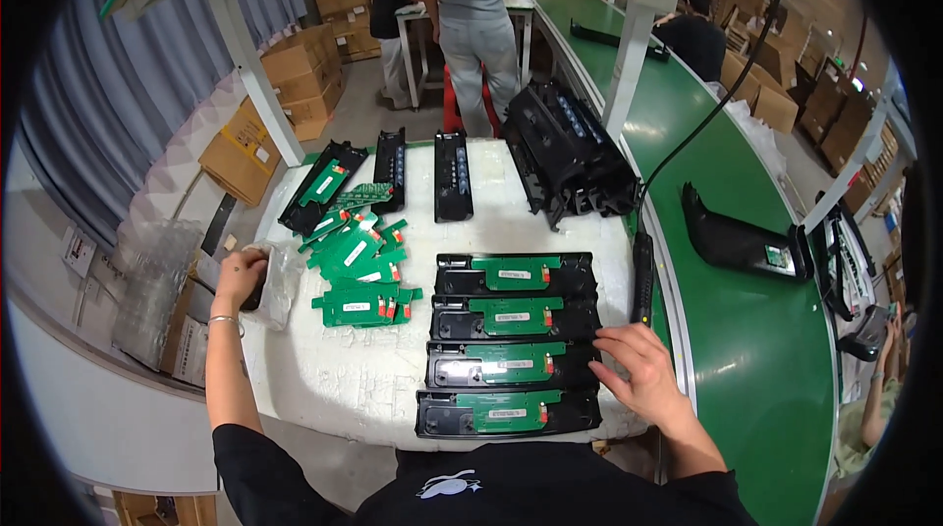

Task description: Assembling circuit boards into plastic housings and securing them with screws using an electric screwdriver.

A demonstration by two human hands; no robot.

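Nearest the camera, four long black plastic housings each carrying a green circuit board [511, 349] lie in a stacked row on the white foam-topped work table [334, 379]. Right hand [643, 369] rests palm down at the right ends of the lower housings, fingers spread and flat, tips touching the third one down; nothing pinched. Left hand [239, 276] is at the table's left edge, fingers curled around a small dark object [253, 292] that is too hidden to identify, with a crumpled clear plastic bag [280, 280] touching the hand on its right. Just beside the bag, a loose pile of green circuit boards with red and white parts [359, 271] sits left of the housings. A black stick-shaped tool on a black cable [641, 276] lies at the table's right edge, just above the right hand. Farther back, three more black housings [393, 172] lie fanned apart, the leftmost with a green board in it. Behind the row, a heap of empty black housings [570, 158] is piled at the far right corner. Right of the table runs a green conveyor belt [747, 330] bearing one black curved housing [742, 241]. Cardboard boxes [295, 84] stack at far left; two standing people [462, 15] are at a far table, backs turned.
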